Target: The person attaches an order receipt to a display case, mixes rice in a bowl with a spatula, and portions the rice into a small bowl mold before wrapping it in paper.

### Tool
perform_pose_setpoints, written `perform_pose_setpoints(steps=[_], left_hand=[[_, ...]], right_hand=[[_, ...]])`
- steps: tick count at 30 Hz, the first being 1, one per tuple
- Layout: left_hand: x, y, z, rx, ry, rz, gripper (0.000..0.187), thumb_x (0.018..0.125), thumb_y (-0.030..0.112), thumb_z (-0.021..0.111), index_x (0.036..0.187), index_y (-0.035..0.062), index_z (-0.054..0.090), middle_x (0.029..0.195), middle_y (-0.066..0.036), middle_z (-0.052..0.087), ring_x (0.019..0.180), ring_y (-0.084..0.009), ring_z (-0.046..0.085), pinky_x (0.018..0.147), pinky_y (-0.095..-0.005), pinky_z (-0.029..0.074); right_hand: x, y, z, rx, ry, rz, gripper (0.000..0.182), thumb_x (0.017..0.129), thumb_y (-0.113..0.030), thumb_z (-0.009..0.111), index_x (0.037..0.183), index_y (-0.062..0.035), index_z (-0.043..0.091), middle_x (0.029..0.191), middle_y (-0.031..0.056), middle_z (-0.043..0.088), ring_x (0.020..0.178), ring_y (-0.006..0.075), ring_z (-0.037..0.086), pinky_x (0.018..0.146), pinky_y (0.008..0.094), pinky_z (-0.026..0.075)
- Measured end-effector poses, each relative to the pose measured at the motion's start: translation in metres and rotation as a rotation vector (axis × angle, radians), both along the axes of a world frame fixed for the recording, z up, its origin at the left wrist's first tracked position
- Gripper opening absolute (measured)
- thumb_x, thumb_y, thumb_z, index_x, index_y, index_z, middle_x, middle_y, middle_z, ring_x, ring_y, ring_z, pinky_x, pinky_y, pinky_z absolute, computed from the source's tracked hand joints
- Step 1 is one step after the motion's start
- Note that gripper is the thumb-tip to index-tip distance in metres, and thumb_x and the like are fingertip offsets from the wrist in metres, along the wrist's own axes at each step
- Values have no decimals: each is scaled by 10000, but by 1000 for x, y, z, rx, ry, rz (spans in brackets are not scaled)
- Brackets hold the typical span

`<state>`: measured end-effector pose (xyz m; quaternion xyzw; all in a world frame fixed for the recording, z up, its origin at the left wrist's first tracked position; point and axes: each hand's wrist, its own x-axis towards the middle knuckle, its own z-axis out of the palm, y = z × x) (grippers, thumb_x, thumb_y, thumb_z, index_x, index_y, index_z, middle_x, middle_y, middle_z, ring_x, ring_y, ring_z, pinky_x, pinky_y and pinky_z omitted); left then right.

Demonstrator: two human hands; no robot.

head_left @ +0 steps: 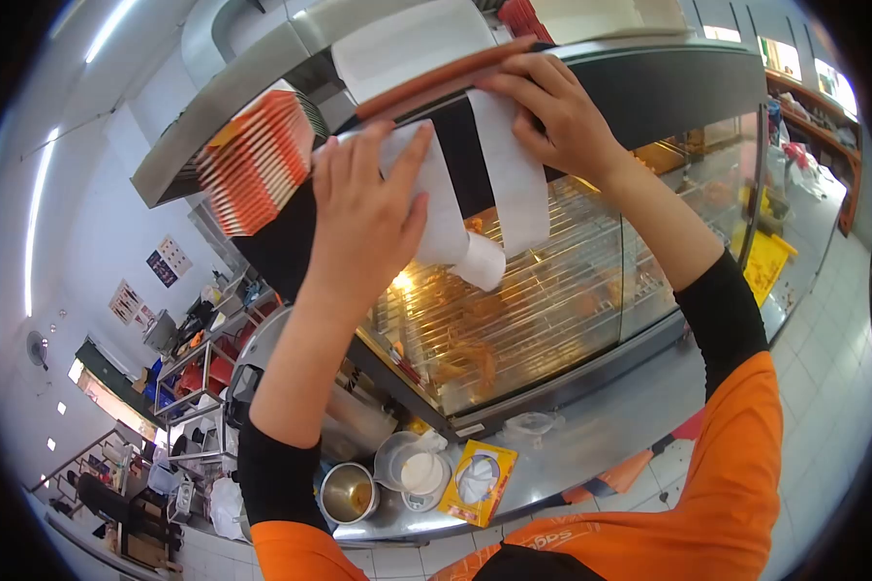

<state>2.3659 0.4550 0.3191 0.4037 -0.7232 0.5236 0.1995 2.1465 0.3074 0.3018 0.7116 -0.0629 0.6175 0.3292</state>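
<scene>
Two white paper-like strips hang over the dark top edge of a glass-fronted food warmer (552,320). My left hand (368,208) lies over the upper part of the left strip (441,208), its fingers stretched and spread. At the top of the right strip (513,184), my right hand (562,121) has its fingers bent over the edge, with the strip under them. A small curled white roll (482,262) hangs between the lower ends. Pieces of fried food (475,339) lie on wire racks behind the glass.
Left of my left hand stands a stack of orange-and-white folded cartons (257,160). Below, the metal counter (591,426) holds a steel pot (349,494), a clear jug (397,460) and a yellow box (478,481). A yellow crate (767,266) is at the right.
</scene>
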Motion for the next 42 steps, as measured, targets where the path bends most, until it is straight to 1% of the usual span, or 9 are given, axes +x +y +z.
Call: perform_pose_setpoints(steps=[5, 9, 13, 14, 17, 29, 31, 38, 42], left_hand=[[4, -8, 8, 58, 46, -63, 591, 781, 173, 680, 1347, 139, 513, 1267, -114, 470, 1174, -322, 417, 1033, -443, 299], [10, -20, 5, -110, 50, -115, 560, 789, 185, 676, 1318, 105, 510, 1216, -116, 484, 1143, -322, 417, 1003, -429, 326], [7, -17, 5, 28, 149, -141, 553, 773, 163, 689, 1295, 88, 522, 1199, -106, 491, 1129, -328, 443, 1017, -439, 323], [8, -18, 9, 43, 137, -164, 553, 768, 157, 694, 1290, 86, 526, 1189, -106, 497, 1124, -329, 452, 1019, -442, 324], [7, -20, 13, 70, 101, -240, 528, 763, 130, 698, 1267, 89, 546, 1143, -110, 531, 1102, -318, 485, 1016, -442, 347], [6, -26, 6, -62, 46, -189, 439, 824, 111, 623, 1253, 55, 548, 1134, -99, 519, 1076, -307, 493, 1007, -412, 351], [2, -23, 4, -176, 19, -105, 421, 836, 108, 604, 1248, 45, 548, 1126, -103, 519, 1047, -316, 498, 1000, -432, 350], [7, -30, 7, -37, 142, -266, 321, 836, 104, 589, 1151, 39, 590, 1094, -94, 527, 1080, -317, 441, 993, -457, 333], [3, -32, 3, -135, 154, -213, 304, 853, 135, 582, 1142, 40, 592, 1084, -100, 532, 1064, -302, 436, 969, -441, 330]], right_hand=[[0, -6, 1, -43, -23, 10, 354, 731, -41, 634, 1076, -112, 591, 1102, 67, 571, 1054, 282, 552, 927, 380, 453], [1, -11, 1, -58, -34, 25, 334, 741, -36, 632, 1067, -105, 599, 1096, 67, 575, 1047, 277, 557, 909, 372, 466], [3, -9, -1, -104, -86, 93, 341, 719, -4, 635, 1044, -103, 614, 1075, 62, 583, 1033, 272, 562, 897, 360, 475], [2, -18, -1, -125, -37, 25, 266, 856, -152, 594, 1107, -66, 576, 1138, 84, 565, 1046, 286, 557, 898, 388, 465], [-1, 0, 3, 7, -6, 53, 335, 763, -38, 596, 1096, -70, 577, 1139, 127, 527, 1086, 311, 529, 954, 425, 427], [0, -1, 2, -17, 2, 26, 346, 749, -11, 602, 1089, -66, 581, 1109, 117, 544, 1072, 308, 532, 933, 411, 437], [2, 0, 3, -33, -31, 39, 336, 752, -26, 614, 1084, -62, 580, 1104, 122, 534, 1063, 312, 524, 921, 412, 440], [0, 5, 3, -22, -16, 29, 312, 818, -209, 614, 1088, -59, 566, 1092, 126, 508, 1063, 311, 493, 927, 416, 387], [-3, 8, 1, 36, -13, -112, 324, 839, -258, 588, 1099, -67, 560, 1102, 119, 508, 1087, 297, 477, 956, 406, 331]])
